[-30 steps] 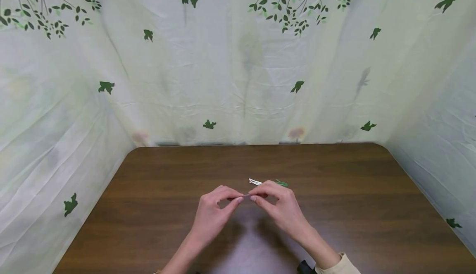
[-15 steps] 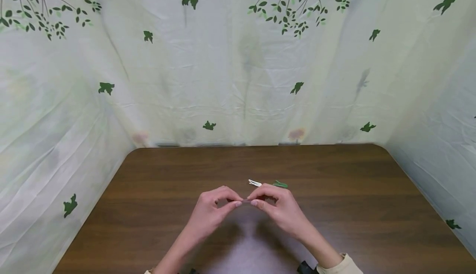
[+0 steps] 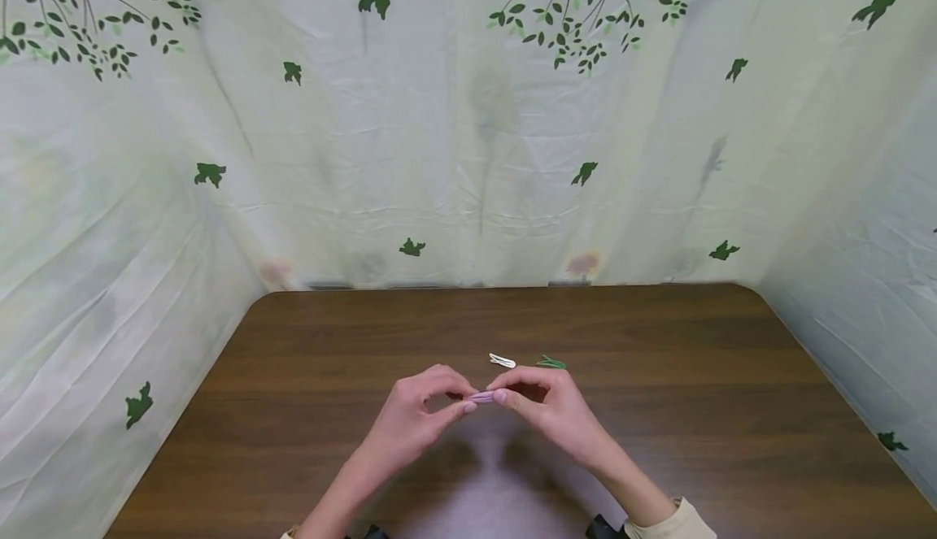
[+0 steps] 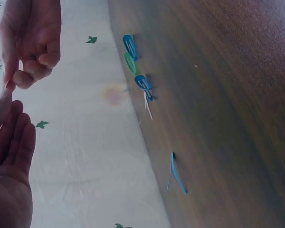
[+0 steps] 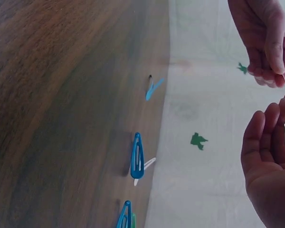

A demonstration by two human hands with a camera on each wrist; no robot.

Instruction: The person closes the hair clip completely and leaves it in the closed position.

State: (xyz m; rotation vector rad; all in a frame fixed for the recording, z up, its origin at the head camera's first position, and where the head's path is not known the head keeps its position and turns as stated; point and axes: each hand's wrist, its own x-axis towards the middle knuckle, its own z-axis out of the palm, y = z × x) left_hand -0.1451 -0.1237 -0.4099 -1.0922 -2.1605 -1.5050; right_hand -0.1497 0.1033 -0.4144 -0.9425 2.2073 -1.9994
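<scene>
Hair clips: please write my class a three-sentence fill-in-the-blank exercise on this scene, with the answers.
1. The lilac clip is pinched by ____ hands in all, the left hand and right hand.
2. In the head view, the white clip lies to the ____ of the green clip.
3. The table's colour is ____.

Answers: two; left; brown.

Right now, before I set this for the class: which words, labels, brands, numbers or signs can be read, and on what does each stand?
None can be read in any view.
Backdrop cloth: only printed pictures, such as leafy branches, no lettering.
White clip, green clip, and the pale purple piece pinched between left hand and right hand: too small to tell whether they carry marks.
</scene>
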